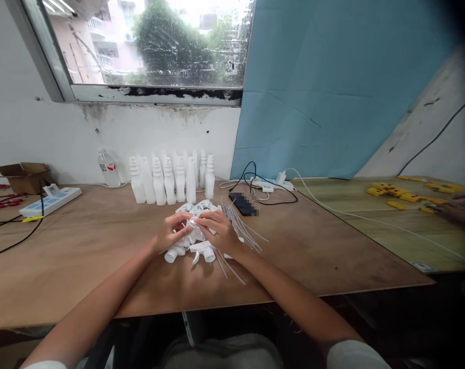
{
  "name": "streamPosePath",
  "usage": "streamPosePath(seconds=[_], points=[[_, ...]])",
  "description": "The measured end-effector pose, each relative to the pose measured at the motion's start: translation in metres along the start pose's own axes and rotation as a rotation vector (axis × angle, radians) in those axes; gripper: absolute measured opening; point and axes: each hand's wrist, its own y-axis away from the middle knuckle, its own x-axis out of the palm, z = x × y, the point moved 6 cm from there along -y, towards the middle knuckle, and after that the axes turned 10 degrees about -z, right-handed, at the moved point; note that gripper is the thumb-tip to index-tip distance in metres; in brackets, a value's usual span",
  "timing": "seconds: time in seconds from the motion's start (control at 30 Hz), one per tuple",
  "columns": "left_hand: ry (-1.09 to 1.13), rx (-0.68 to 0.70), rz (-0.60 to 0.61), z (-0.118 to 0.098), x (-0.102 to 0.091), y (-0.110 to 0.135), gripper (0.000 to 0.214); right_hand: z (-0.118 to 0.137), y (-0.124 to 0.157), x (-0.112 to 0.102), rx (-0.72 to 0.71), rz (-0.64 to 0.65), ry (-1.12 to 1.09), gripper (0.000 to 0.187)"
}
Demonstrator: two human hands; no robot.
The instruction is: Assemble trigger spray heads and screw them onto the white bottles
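Note:
My left hand (173, 229) and my right hand (219, 228) meet over a heap of white spray-pump heads (189, 246) on the brown table (82, 256). Both hands have their fingers curled round one white spray head (193, 223) held between them. A bundle of thin clear dip tubes (242, 230) lies just right of my right hand. Behind the heap stands a row of several white plastic bottles (170, 179) without caps.
A dark phone (243, 204) and a white power strip with cables (268, 183) lie behind right. A clear water bottle (108, 168), another power strip (49, 201) and a cardboard box (24, 176) sit at left. Yellow parts (399, 193) and another person's hand (461, 210) are on the right table.

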Motion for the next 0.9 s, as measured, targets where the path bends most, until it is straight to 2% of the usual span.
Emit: streamPosePath(seconds=[0.1,0.17,0.37,0.6,0.7,0.9], points=[[0.070,-0.071,-0.015,0.008,0.000,0.001,0.035,0.004,0.004,0.002,-0.106,0.121,0.089,0.021],[0.081,-0.086,-0.011,0.010,0.000,0.001,0.035,0.004,0.005,0.003,-0.109,0.173,0.110,0.022],[0.055,-0.090,-0.004,0.010,0.000,0.000,0.035,-0.008,0.000,0.004,0.183,0.100,-0.110,0.015],[-0.017,-0.047,-0.001,0.006,0.001,0.000,0.033,-0.015,-0.005,0.003,0.224,0.143,-0.134,0.008],[-0.068,0.011,0.036,0.003,0.004,0.000,0.032,-0.014,-0.008,0.004,0.192,0.223,-0.102,0.006],[-0.140,0.059,0.042,0.008,0.003,0.002,0.033,-0.005,-0.007,0.013,-0.013,0.371,0.085,0.010]])
